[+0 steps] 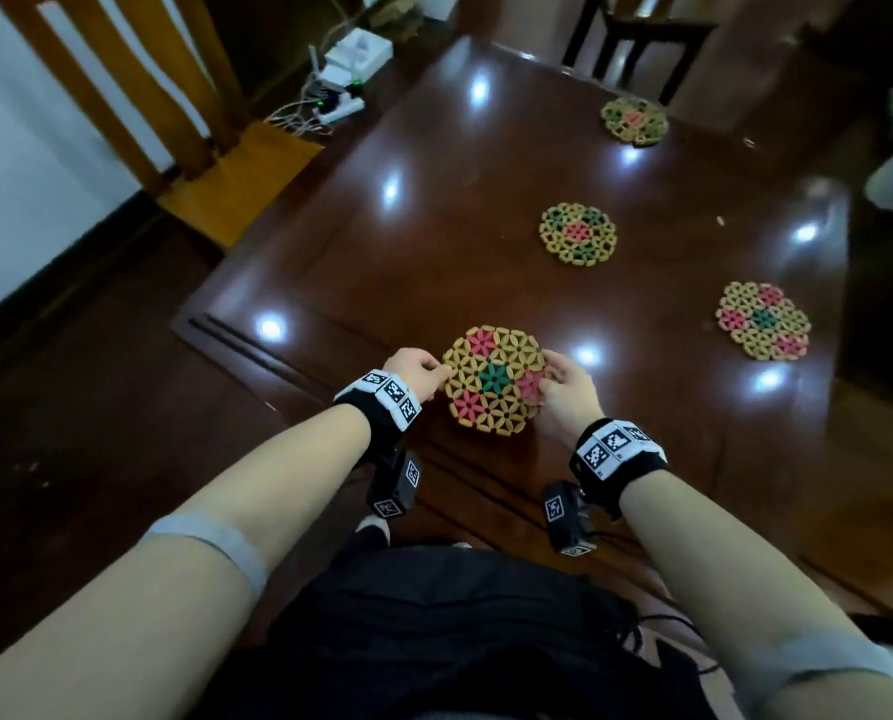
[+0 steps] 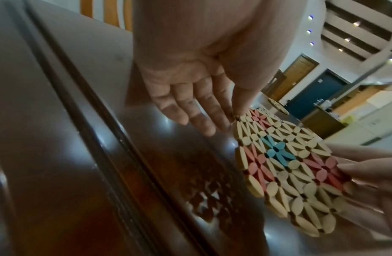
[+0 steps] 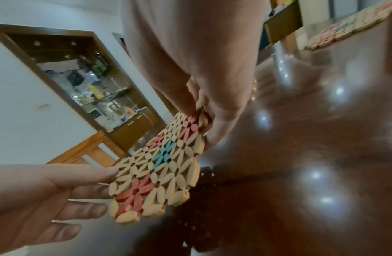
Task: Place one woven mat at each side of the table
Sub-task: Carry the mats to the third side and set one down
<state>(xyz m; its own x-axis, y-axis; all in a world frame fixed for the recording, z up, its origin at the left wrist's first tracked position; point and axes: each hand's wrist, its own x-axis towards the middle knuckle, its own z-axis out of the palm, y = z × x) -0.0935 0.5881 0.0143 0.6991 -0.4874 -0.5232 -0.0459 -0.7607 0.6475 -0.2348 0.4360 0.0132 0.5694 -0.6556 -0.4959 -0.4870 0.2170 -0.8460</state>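
Observation:
A round woven mat (image 1: 493, 381) of tan petals with pink flowers and a green centre hangs just above the near edge of the dark glossy table (image 1: 382, 283). My left hand (image 1: 441, 374) pinches its left rim, thumb on top and fingers beneath. My right hand (image 1: 545, 381) pinches its right rim. The left wrist view shows the mat (image 2: 289, 159) tilted over its reflection, and the right wrist view shows the mat (image 3: 162, 164) the same way. Three more mats lie flat: a centre mat (image 1: 578, 233), a far mat (image 1: 634, 121) and a right-side mat (image 1: 762, 320).
A dark chair (image 1: 636, 39) stands at the table's far end, and a light wooden chair (image 1: 122, 96) at the left. A power strip and white boxes with cables (image 1: 340, 80) lie on the floor beyond the left edge.

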